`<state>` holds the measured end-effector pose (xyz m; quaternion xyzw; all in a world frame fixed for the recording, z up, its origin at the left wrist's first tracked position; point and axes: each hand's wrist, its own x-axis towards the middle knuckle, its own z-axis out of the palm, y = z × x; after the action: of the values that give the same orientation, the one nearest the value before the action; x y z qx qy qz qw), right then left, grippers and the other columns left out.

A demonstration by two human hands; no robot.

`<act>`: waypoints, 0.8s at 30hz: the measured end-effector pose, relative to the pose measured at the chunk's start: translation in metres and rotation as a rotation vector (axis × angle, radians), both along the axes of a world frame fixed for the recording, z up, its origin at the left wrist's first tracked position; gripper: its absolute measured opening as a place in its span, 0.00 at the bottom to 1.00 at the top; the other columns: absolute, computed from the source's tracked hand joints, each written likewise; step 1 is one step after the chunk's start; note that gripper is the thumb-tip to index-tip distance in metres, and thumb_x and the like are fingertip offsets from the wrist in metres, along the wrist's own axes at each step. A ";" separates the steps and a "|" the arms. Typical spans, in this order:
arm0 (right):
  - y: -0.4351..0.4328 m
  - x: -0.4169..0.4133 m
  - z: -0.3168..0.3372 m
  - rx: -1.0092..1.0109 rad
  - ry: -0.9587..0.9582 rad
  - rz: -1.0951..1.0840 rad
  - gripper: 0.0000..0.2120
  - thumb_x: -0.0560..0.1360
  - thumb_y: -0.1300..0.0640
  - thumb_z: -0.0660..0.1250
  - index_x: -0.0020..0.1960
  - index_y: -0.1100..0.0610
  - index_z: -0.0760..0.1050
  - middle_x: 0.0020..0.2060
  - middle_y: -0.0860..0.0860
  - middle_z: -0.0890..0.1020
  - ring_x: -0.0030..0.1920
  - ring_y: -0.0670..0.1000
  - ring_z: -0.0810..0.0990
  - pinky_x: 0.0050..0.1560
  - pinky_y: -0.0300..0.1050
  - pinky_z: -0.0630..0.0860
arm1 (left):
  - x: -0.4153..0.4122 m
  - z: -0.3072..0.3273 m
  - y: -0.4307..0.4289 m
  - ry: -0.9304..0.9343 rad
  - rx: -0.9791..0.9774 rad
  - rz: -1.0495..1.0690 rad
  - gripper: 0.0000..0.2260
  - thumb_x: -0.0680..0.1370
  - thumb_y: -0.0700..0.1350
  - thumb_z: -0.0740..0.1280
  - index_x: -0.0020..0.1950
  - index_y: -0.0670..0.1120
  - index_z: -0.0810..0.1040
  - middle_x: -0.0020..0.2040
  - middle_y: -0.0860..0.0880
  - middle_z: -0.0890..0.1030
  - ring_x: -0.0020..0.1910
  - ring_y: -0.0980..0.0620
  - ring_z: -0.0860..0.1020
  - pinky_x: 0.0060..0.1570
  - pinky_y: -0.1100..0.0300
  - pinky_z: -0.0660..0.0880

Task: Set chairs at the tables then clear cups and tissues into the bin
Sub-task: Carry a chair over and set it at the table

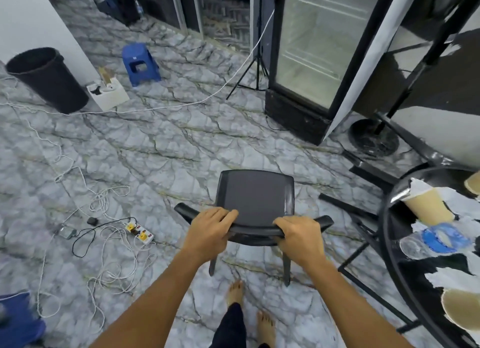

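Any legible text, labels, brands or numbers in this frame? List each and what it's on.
Nothing in this frame can be read.
Blue stool: pale mark on its side, too blurred to read.
Power strip: markings at the sockets, too small to read.
Blue wrapper: print blurred, unreadable.

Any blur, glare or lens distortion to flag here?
Head view: wide-angle bending tilts the glass-door fridge; bright patches on the glossy black round table could be glare or tissue; the blue object at lower left is smeared; the left hand, right hand and black plastic chair are sharp.
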<state>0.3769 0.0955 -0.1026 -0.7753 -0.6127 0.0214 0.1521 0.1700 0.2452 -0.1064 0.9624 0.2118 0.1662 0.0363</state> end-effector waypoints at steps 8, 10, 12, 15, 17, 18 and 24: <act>0.075 0.064 0.041 0.130 -0.032 -0.098 0.22 0.64 0.41 0.79 0.51 0.51 0.78 0.45 0.46 0.82 0.49 0.51 0.81 0.46 0.48 0.78 | 0.058 0.033 0.116 -0.019 0.031 -0.117 0.29 0.60 0.54 0.83 0.57 0.45 0.80 0.46 0.50 0.84 0.43 0.48 0.83 0.35 0.56 0.79; 0.073 0.064 0.034 0.155 -0.082 -0.125 0.28 0.63 0.39 0.79 0.56 0.53 0.79 0.54 0.48 0.81 0.59 0.53 0.78 0.57 0.51 0.76 | 0.064 0.037 0.124 0.017 0.056 -0.145 0.25 0.60 0.56 0.84 0.47 0.46 0.78 0.33 0.52 0.79 0.30 0.49 0.78 0.23 0.59 0.70; 0.070 0.066 0.026 0.167 -0.098 -0.159 0.30 0.61 0.38 0.79 0.56 0.54 0.80 0.54 0.49 0.82 0.59 0.55 0.78 0.60 0.52 0.74 | 0.065 0.040 0.127 0.018 0.083 -0.161 0.24 0.59 0.57 0.83 0.40 0.46 0.74 0.28 0.53 0.73 0.24 0.50 0.72 0.21 0.61 0.62; 0.072 0.072 0.020 0.198 -0.073 -0.174 0.23 0.62 0.39 0.79 0.45 0.55 0.78 0.38 0.47 0.80 0.41 0.54 0.80 0.45 0.49 0.73 | 0.066 0.039 0.125 -0.023 0.056 -0.160 0.26 0.59 0.56 0.83 0.40 0.47 0.69 0.27 0.53 0.71 0.24 0.49 0.72 0.23 0.62 0.60; 0.070 0.073 0.022 0.193 -0.094 -0.140 0.22 0.64 0.41 0.79 0.43 0.55 0.74 0.35 0.48 0.76 0.37 0.54 0.77 0.41 0.48 0.70 | 0.063 0.038 0.120 -0.041 0.022 -0.162 0.28 0.60 0.54 0.83 0.42 0.48 0.65 0.27 0.53 0.72 0.24 0.48 0.72 0.23 0.62 0.63; 0.068 0.071 0.023 0.185 -0.104 -0.119 0.22 0.65 0.42 0.79 0.43 0.55 0.74 0.35 0.48 0.76 0.37 0.55 0.76 0.40 0.49 0.71 | 0.061 0.037 0.117 -0.042 0.013 -0.168 0.28 0.60 0.54 0.83 0.42 0.48 0.65 0.27 0.53 0.72 0.24 0.48 0.72 0.22 0.62 0.65; 0.019 0.050 0.030 0.217 -0.080 -0.094 0.19 0.66 0.46 0.79 0.45 0.55 0.76 0.39 0.48 0.80 0.41 0.54 0.79 0.44 0.49 0.75 | 0.042 0.040 0.087 -0.103 -0.001 -0.274 0.31 0.62 0.52 0.83 0.60 0.51 0.73 0.32 0.53 0.78 0.27 0.49 0.76 0.21 0.57 0.71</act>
<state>0.4267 0.1148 -0.0726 -0.7823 -0.5801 -0.0829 0.2113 0.2121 0.3324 -0.0667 0.9725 0.0763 0.2087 0.0700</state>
